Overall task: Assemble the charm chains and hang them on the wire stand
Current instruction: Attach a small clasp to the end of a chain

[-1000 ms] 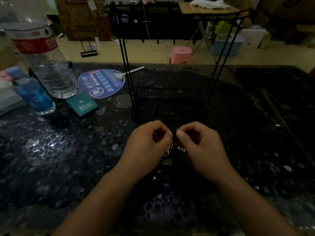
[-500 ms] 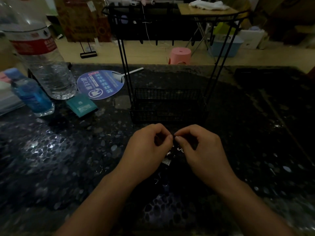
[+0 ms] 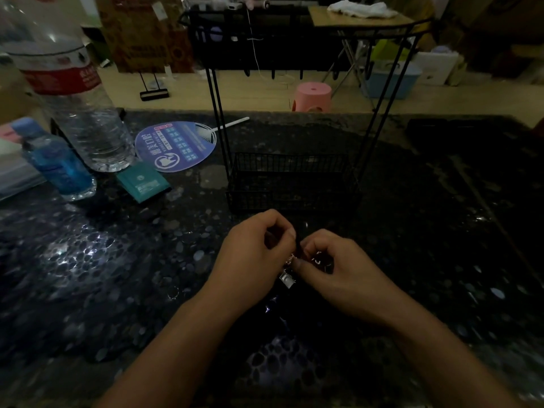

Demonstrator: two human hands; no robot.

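Assembly stage, unfinished. Left hand (image 3: 259, 254) and right hand (image 3: 335, 269) sit close together above the dark table (image 3: 88, 275), each with fingers curled and pinching part of one small charm chain (image 3: 290, 267); a pale square charm dangles between them. Wire stand (image 3: 294, 160) stands just behind the hands. No chain can be made out on its top rail in the dim light. Joining appears under way; hanging not yet done.

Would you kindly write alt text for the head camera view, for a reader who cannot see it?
Two hands, left hand and right hand, pinch a small charm chain together above a dark speckled table, just in front of a black wire stand. A large clear water bottle and a round blue fan sit at the left.
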